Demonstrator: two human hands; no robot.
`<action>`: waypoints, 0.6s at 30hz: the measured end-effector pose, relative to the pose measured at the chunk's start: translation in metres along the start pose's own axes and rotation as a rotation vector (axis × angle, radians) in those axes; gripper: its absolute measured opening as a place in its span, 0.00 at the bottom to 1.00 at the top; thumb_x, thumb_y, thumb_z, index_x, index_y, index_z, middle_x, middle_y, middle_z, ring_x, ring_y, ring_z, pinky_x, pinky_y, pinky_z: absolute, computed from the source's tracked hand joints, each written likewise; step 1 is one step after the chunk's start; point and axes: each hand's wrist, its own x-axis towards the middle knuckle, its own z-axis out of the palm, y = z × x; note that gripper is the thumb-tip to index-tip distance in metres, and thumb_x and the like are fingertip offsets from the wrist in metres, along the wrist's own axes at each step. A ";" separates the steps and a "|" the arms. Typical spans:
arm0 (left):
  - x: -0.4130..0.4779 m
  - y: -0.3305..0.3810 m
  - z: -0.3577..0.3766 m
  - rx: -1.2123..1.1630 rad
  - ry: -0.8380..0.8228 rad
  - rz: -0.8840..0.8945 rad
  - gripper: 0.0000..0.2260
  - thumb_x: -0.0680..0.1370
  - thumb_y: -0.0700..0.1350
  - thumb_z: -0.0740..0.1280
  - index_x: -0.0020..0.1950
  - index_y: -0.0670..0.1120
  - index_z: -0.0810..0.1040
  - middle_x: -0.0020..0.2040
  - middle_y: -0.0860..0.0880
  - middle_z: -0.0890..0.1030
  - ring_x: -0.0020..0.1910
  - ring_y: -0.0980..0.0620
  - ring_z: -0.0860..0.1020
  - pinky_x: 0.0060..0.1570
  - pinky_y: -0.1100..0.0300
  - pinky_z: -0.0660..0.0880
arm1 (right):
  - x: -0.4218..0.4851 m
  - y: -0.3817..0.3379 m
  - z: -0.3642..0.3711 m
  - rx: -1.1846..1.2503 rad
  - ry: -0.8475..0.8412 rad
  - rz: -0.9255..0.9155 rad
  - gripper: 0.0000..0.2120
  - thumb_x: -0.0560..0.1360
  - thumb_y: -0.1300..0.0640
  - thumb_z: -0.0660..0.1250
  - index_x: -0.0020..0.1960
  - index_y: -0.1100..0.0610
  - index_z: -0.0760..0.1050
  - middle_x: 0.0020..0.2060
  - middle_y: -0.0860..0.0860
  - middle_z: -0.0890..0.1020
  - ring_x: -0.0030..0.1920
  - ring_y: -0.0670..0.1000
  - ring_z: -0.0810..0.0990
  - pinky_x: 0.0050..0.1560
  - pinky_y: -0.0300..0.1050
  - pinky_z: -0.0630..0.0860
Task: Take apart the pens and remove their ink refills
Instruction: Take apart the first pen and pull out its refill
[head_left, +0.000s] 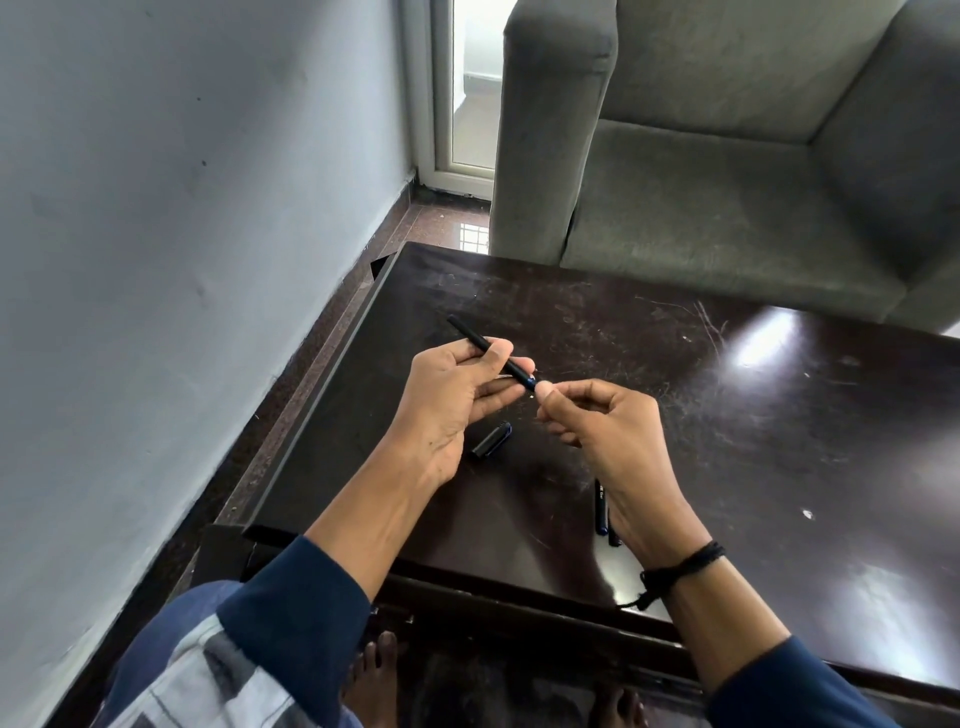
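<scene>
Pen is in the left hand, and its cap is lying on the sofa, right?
Not quite. The cap lies on the table, close to the left hand, as the head view shows. The pen is in the left hand, as you said.

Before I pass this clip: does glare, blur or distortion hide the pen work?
Head view: glare sits on the glossy table, right of the hands; wide-angle bending curves wall and sofa; the pen in the left hand is sharp, the right hand pinching its tip softer.
</scene>
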 end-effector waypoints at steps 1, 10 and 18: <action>0.000 0.000 0.000 -0.006 0.002 0.003 0.07 0.81 0.39 0.67 0.56 0.37 0.81 0.47 0.40 0.87 0.49 0.45 0.86 0.47 0.57 0.83 | 0.001 0.000 0.000 -0.003 0.005 0.008 0.08 0.76 0.53 0.75 0.43 0.58 0.85 0.36 0.54 0.87 0.35 0.45 0.80 0.38 0.34 0.76; -0.001 -0.002 0.002 0.012 -0.005 0.012 0.09 0.82 0.40 0.67 0.57 0.36 0.80 0.48 0.40 0.87 0.50 0.44 0.86 0.46 0.58 0.83 | 0.002 0.000 -0.003 -0.054 0.011 -0.032 0.04 0.72 0.62 0.78 0.44 0.59 0.84 0.36 0.51 0.84 0.35 0.42 0.79 0.38 0.33 0.74; -0.001 -0.001 0.002 0.012 0.002 0.019 0.08 0.82 0.40 0.67 0.56 0.37 0.81 0.48 0.41 0.87 0.49 0.45 0.86 0.46 0.59 0.83 | 0.003 0.001 -0.001 -0.056 -0.008 -0.002 0.06 0.77 0.58 0.74 0.42 0.58 0.84 0.33 0.52 0.85 0.35 0.44 0.80 0.41 0.37 0.75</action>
